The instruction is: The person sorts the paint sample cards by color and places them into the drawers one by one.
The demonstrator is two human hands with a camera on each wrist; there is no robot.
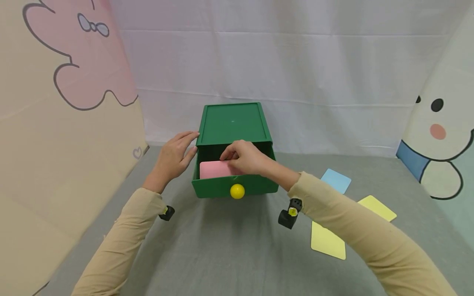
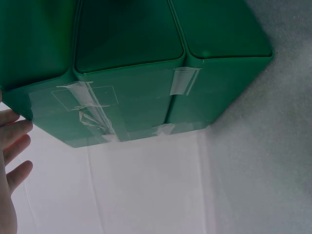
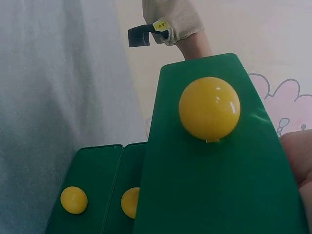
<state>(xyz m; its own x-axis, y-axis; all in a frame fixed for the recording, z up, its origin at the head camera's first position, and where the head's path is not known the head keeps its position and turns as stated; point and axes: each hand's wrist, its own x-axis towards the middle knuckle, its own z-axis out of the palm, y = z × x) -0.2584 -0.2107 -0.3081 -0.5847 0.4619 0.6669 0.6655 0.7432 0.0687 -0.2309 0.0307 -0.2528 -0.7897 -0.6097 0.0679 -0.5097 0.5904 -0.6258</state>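
Note:
A green drawer cabinet (image 1: 234,123) stands against the back cloth, its top drawer (image 1: 212,188) pulled out by a yellow-knobbed front. Inside that drawer lies a pink card (image 1: 214,169). My right hand (image 1: 249,158) reaches over the drawer from the right, thumb and curled fingers pinching the card's right part, which they partly hide. My left hand (image 1: 174,155) rests its fingertips against the cabinet's upper left edge, fingers fairly straight. In the left wrist view, its fingers (image 2: 17,134) show beside the taped cabinet side. The drawer's yellow knob (image 3: 209,108) fills the right wrist view.
On the grey tabletop (image 1: 237,255), right of the cabinet, lie a blue card (image 1: 336,181) and two yellow cards (image 1: 377,207), the nearer partly under my right sleeve. Two lower drawers with yellow knobs (image 3: 74,200) are pushed in. Printed cloth walls enclose the table.

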